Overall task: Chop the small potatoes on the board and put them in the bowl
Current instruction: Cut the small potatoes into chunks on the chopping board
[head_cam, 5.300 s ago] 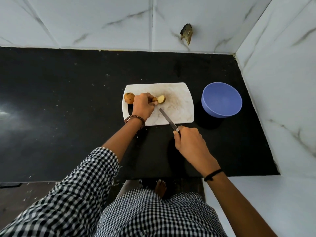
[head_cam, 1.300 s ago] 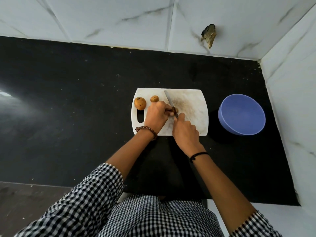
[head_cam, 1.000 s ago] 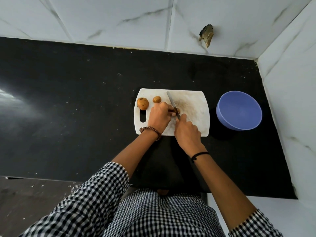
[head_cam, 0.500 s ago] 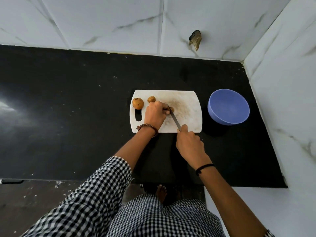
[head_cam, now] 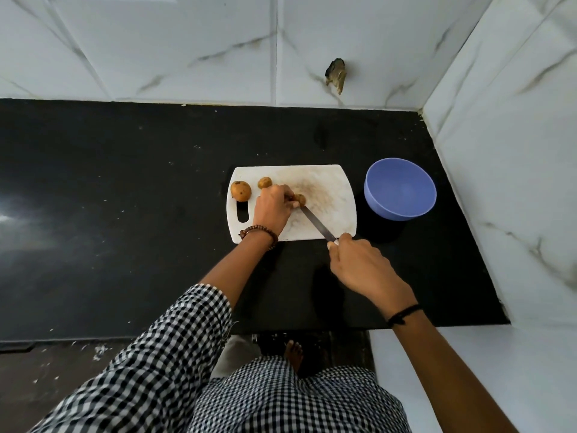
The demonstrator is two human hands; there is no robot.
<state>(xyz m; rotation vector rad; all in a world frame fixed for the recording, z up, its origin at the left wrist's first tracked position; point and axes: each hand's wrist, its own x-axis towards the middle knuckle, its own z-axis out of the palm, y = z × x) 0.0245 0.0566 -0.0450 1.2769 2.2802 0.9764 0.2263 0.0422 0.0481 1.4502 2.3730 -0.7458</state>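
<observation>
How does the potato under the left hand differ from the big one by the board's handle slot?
The held potato is gripped by the left hand with the knife tip at it; the big potato lies free, untouched. The held potato looks smaller than the big potato. Both are brown-skinned, on the white board.

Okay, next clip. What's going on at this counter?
A person is chopping potatoes. The left hand holds a small brown potato on the white plastic cutting board, while the right hand grips a steel-bladed knife whose tip meets that potato. A larger whole potato and a smaller whole potato wait at the board's left end. The round blue plastic bowl, on the black stone counter to the right, shows nothing inside.
</observation>
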